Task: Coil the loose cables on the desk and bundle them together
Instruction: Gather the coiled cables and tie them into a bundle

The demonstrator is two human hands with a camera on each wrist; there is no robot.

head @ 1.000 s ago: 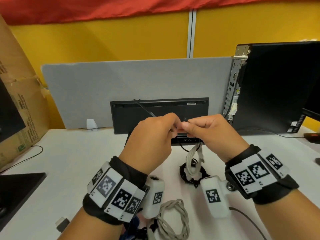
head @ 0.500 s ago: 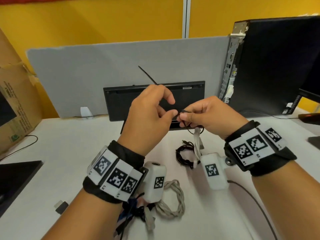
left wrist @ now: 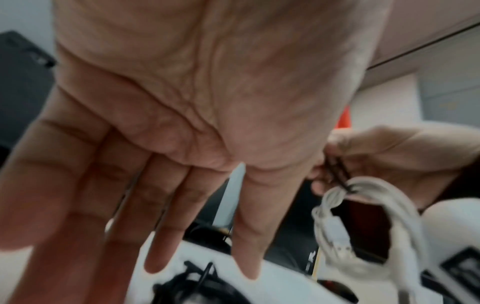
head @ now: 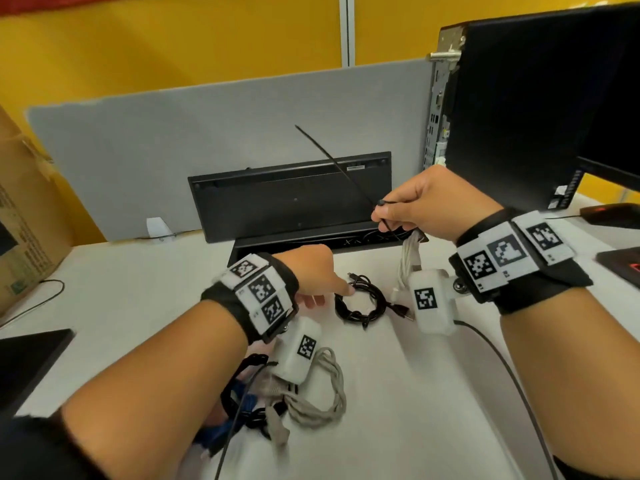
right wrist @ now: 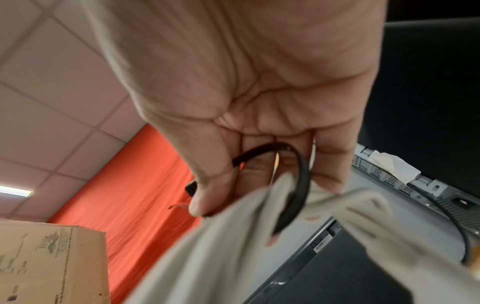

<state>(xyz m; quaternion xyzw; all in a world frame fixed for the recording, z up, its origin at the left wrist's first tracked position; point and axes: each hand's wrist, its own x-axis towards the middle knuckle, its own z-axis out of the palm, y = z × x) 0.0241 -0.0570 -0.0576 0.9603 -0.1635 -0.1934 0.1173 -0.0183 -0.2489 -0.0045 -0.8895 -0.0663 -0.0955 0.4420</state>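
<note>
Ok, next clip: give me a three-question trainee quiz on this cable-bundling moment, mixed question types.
1. True or false: the right hand holds a black zip tie looped through the white cable coil.
2. Multiple choice: the left hand is (A) gripping the zip tie, (B) open, fingers reaching down at the black cable coil on the desk, (C) resting on the keyboard.
3. Fill in: the white cable coil hangs ___ the desk, not lying on it.

Key: 1 true; 2 B; 3 above.
</note>
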